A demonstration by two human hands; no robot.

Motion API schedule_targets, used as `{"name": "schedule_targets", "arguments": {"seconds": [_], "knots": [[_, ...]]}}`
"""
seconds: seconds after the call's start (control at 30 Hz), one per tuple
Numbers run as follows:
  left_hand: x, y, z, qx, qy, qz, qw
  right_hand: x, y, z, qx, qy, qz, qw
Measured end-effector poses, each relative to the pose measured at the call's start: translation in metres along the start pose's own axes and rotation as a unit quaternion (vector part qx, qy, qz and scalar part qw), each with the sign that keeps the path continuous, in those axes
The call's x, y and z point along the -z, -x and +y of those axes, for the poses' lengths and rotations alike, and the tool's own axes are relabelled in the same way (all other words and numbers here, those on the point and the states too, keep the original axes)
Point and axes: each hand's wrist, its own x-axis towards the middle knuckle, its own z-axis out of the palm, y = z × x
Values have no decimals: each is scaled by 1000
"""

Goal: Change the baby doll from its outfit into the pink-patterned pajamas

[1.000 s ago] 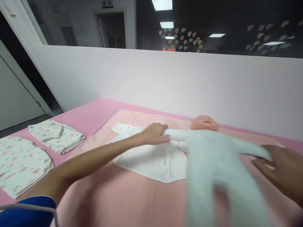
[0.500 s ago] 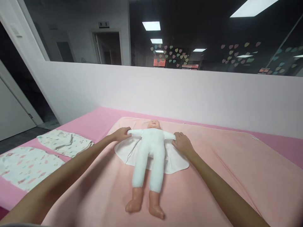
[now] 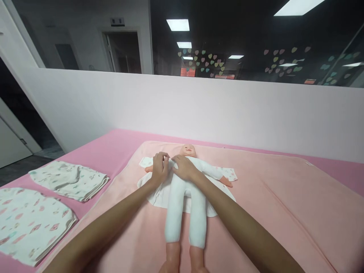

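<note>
White soft-bodied baby doll (image 3: 179, 185) is laid on the spread white cloth top (image 3: 160, 199), its arms (image 3: 209, 169) outside the spotted sleeves (image 3: 229, 173). Can't tell if the left hand (image 3: 159, 168) or right hand (image 3: 183, 167) grips.

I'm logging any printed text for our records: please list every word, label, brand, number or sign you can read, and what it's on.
No text can be read.
Sign above the dark doorway: markings too small to read.
Red panel in the background: too small and blurred.
Pale tag on the peach blanket: no lettering legible.
</note>
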Motion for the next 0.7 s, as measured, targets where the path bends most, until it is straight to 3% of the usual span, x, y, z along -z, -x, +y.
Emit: {"name": "schedule_targets", "arguments": {"seconds": [0.1, 0.2, 0.43, 0.6, 0.7], "knots": [[-10, 11, -10, 15, -4, 0, 1000, -10, -35, 4, -5, -2, -47, 999], [-10, 14, -20, 2, 2, -16, 1000, -15, -49, 14, -1, -9, -70, 998], [-8, 7, -25, -3, 9, -9, 1000, -8, -33, 39, 22, -108, -4, 994], [-11, 4, -33, -2, -69, -142, 987, 7, -7, 62, -12, -200, 70, 977], [-15, 4, -38, 32, -133, -203, 970, 12, 2, 69, -33, -232, 100, 967]]}}
